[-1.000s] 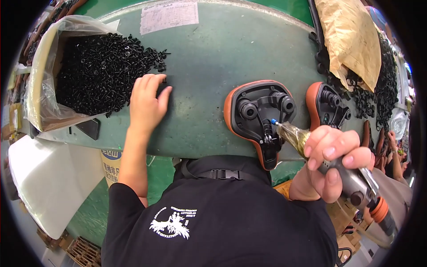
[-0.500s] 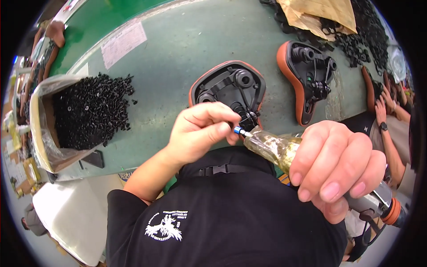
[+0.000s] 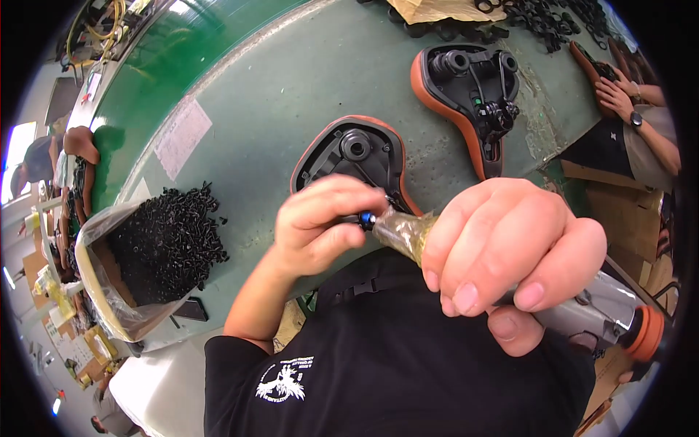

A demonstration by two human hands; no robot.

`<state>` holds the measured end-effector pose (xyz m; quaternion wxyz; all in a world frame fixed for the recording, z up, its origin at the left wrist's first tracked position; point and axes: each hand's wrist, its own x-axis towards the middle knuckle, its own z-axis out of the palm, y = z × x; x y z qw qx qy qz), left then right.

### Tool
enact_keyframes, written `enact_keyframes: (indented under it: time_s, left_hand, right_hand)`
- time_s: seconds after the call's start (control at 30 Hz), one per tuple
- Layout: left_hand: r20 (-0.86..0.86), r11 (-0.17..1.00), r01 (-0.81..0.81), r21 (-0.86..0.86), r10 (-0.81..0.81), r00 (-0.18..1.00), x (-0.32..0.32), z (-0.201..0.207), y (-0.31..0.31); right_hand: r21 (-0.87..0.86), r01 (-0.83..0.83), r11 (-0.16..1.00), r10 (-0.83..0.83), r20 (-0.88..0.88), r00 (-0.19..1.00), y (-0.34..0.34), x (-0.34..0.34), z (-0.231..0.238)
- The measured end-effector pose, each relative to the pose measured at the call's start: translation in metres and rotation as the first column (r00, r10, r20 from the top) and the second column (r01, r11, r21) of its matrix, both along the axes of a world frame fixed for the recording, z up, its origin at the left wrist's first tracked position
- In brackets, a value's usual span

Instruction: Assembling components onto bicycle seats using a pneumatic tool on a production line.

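My right hand [image 3: 510, 255] is wrapped round a power screwdriver [image 3: 590, 313] with a grey body, an orange ring at its rear and yellowish clear film round its nose. The blue-collared bit [image 3: 366, 218] points left, at my left hand [image 3: 313, 226]. My left thumb and fingers close about the bit's tip on a small dark piece that looks like a black screw, mostly hidden by the fingers. Behind my hands a brown-edged bicycle saddle [image 3: 357, 146] lies upside down, its black underside up; my left hand covers part of it. A second upturned saddle [image 3: 466, 95] lies farther right.
To the left, a film-lined box [image 3: 102, 288] lies tipped with black screws [image 3: 175, 244] spilling out. A dark phone-like object [image 3: 192, 309] is beside it. Paper [image 3: 183, 138] lies on the green table [image 3: 269, 95]. Black rings [image 3: 539, 18] are piled far right. A co-worker's hands [image 3: 619, 91] hold another saddle.
The view has shifted, so the table's things sit elsewhere in it. The driver and my left hand have come together, the bit now reaching between my left fingers.
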<state>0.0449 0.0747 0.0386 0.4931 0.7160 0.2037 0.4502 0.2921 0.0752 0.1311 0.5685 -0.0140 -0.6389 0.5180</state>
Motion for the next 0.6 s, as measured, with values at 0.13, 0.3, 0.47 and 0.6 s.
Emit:
enact_keyframes:
  time_s: [0.13,0.3,0.47,0.6]
  left_hand:
    - [-0.529,0.903,-0.078,0.423,0.316,0.787,-0.023,0.010,0.067]
    - [-0.521,0.985,0.106,0.139,-0.018,0.854,-0.019,-0.032,0.106]
    - [-0.245,0.986,0.166,0.035,-0.153,0.957,-0.010,-0.059,0.106]
    - [-0.129,0.996,0.045,0.072,-0.035,0.991,-0.004,-0.072,0.093]
  right_hand:
    - [0.064,0.172,0.983,-0.179,0.129,0.975,0.002,0.004,0.001]
    - [0.040,0.213,0.976,-0.217,0.212,0.953,0.009,-0.010,-0.007]
    - [0.025,0.242,0.970,-0.239,0.275,0.931,0.014,-0.021,-0.014]
    - [0.022,0.209,0.978,-0.202,0.360,0.911,0.019,-0.030,-0.017]
